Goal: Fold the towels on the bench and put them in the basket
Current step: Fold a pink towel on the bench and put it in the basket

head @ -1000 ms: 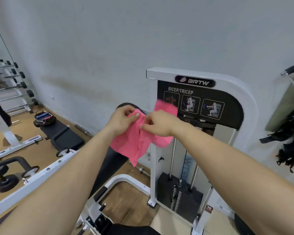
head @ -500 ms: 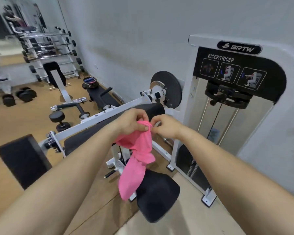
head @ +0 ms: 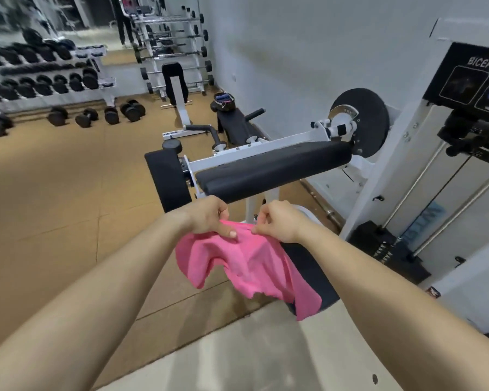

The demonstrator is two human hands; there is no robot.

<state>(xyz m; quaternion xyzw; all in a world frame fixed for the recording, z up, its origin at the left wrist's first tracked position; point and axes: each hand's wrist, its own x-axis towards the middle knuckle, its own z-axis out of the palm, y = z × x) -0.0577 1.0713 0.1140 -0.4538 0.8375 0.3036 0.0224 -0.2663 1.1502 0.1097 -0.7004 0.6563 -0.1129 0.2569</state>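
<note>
Pinching the top hem of a pink towel [head: 246, 263], the fingers [head: 230, 233] of both hands are closed on the cloth. The left hand [head: 206, 218] has its thumb laid flat over the hem; the right hand [head: 280, 221] has its fingertips curled tight on the same hem, just beside the left.

- Below the fingers: the towel is held in the air, unfolded and crumpled, hanging in two loose lobes. Its lowest corner is seen against a black seat pad [head: 311, 266]; contact cannot be told.
- Just beyond the fingers: a long black arm pad [head: 274, 170] is carried on a white frame [head: 254, 145].
- Beyond and to the right of the fingers: a black weight plate [head: 362, 122], a placard [head: 469, 77] lettered "BICEP/TR…" and a weight stack [head: 384, 249] are noted.
- Well beyond the fingers: a black bench [head: 235, 125] is set by the wall, with a dark basket [head: 223, 101] on its far end — blue contents are visible in it.
- Far to the left of the fingers: a dumbbell rack [head: 40, 77] is listed, with loose dumbbells [head: 96, 115] on the tan floor [head: 54, 193] and a barbell rack [head: 175, 38] behind.
</note>
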